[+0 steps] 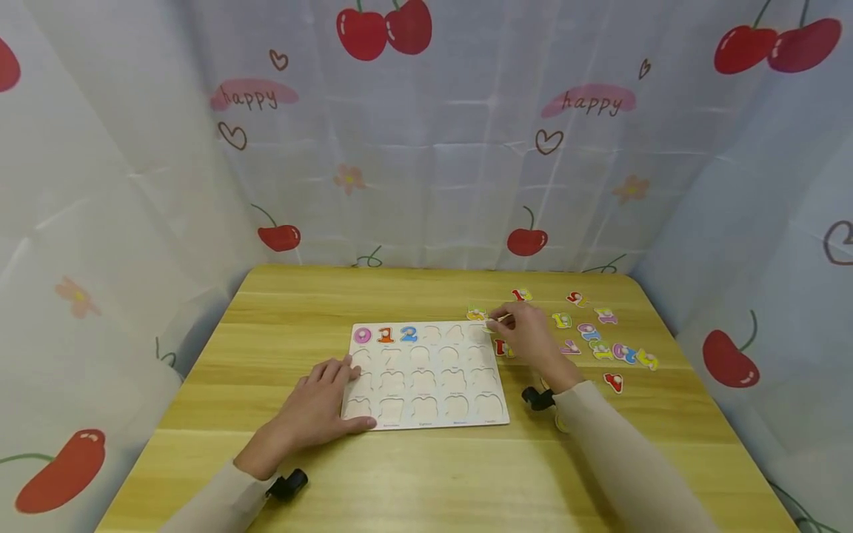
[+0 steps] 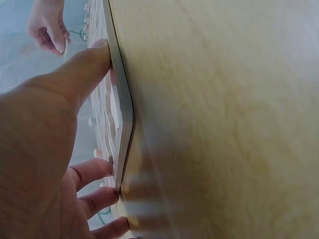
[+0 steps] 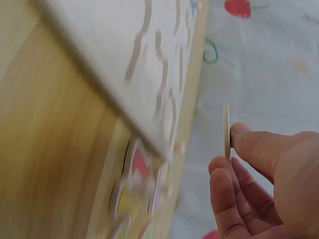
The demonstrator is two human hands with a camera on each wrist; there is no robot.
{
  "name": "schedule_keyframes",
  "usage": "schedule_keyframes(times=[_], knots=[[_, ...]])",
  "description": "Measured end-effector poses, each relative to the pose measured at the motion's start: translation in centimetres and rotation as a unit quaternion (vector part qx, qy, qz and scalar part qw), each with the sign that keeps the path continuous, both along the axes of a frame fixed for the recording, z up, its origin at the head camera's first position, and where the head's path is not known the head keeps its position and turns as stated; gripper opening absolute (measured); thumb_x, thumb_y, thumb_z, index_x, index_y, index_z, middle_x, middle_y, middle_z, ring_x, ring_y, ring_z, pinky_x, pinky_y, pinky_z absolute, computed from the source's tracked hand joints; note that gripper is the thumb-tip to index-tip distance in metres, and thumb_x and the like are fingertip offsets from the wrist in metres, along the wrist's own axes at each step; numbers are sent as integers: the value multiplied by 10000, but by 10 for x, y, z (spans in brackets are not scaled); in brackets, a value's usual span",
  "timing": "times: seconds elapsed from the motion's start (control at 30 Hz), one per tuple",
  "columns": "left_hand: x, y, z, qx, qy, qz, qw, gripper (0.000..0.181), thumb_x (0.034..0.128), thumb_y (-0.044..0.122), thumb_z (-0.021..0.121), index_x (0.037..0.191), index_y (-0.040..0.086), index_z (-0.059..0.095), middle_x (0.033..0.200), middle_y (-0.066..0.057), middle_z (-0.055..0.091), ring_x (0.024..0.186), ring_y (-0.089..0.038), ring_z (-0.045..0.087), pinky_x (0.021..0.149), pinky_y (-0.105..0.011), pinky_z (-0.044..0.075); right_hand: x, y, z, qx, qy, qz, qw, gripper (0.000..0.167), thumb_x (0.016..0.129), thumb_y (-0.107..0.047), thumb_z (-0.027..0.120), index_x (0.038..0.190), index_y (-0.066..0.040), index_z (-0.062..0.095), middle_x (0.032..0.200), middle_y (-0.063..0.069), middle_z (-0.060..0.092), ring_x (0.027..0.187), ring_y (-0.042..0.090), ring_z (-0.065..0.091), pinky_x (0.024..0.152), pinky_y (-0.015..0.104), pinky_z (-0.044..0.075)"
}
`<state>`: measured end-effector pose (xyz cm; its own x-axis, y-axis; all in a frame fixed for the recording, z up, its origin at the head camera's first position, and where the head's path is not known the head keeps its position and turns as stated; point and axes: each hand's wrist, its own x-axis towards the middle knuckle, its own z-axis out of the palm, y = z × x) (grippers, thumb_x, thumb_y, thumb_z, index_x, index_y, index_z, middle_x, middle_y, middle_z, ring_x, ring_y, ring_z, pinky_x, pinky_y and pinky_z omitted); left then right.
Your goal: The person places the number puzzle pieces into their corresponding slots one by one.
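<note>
A white wooden number puzzle board [image 1: 406, 370] lies on the table. Its top row holds a pink 0 [image 1: 362, 335], a red 1 [image 1: 386, 335] and a blue 2 [image 1: 409, 334]; the other recesses show bare wood. My left hand [image 1: 316, 407] rests on the board's left side, thumb at the near left corner and fingers spread along the edge. Above the board's far right corner, my right hand [image 1: 529, 337] pinches a thin wooden puzzle piece [image 3: 227, 132] between thumb and fingers. That piece stands edge-on in the right wrist view, so its number is hidden.
Loose number pieces lie right of the board, among them a red 4 [image 1: 614, 382], a yellow-green piece [image 1: 562, 320] and a purple one [image 1: 589, 331]. An orange-and-green piece [image 1: 476, 314] sits just beyond the board's far edge. A cherry-print curtain [image 1: 426, 148] surrounds the wooden table [image 1: 426, 481].
</note>
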<state>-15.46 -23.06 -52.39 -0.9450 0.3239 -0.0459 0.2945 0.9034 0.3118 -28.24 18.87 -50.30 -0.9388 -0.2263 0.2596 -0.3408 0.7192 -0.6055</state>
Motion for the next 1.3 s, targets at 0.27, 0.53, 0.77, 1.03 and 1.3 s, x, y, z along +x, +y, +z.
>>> schedule_keyframes(times=[0.27,0.53,0.77,1.03,1.3], knots=[[-2,0,-3,-73,-47,-14,10000,1092,931,819,829,1691,78,568,1838,-240,437,1622,-526,487,1252,-752,487,-12,-54,-10,115,-233,563,9981,84,1062,-164,878,1109,-95,887,1125,116,837,950,228,801,867,404,684],[1,0,-4,-97,-44,-11,9999,1075,925,817,838,1677,91,587,1835,-223,446,1621,-500,485,1247,-731,489,-14,-85,-23,100,-748,742,9944,51,1085,-192,856,1098,-151,883,1139,54,814,981,169,738,887,364,633],[2,1,-2,-112,-40,-46,9999,1075,929,808,839,1676,79,584,1837,-240,444,1619,-522,486,1243,-748,493,-17,-96,-29,228,-835,648,9941,51,1095,-246,851,1093,-209,887,1152,17,773,992,160,691,913,371,599],[-1,0,2,-149,5,-10,9999,1072,932,825,825,1669,82,592,1834,-239,449,1617,-524,487,1249,-749,487,-21,-105,-22,316,-821,536,9947,48,1096,-246,851,1066,-226,882,1167,2,757,1028,181,689,940,400,611],[-2,1,2,-156,-66,4,9999,1078,916,828,840,1661,87,600,1836,-234,449,1627,-519,480,1262,-753,474,-19,-103,-18,367,-1029,502,9927,57,1094,-235,849,1062,-207,887,1160,23,744,1029,192,686,939,406,603]])
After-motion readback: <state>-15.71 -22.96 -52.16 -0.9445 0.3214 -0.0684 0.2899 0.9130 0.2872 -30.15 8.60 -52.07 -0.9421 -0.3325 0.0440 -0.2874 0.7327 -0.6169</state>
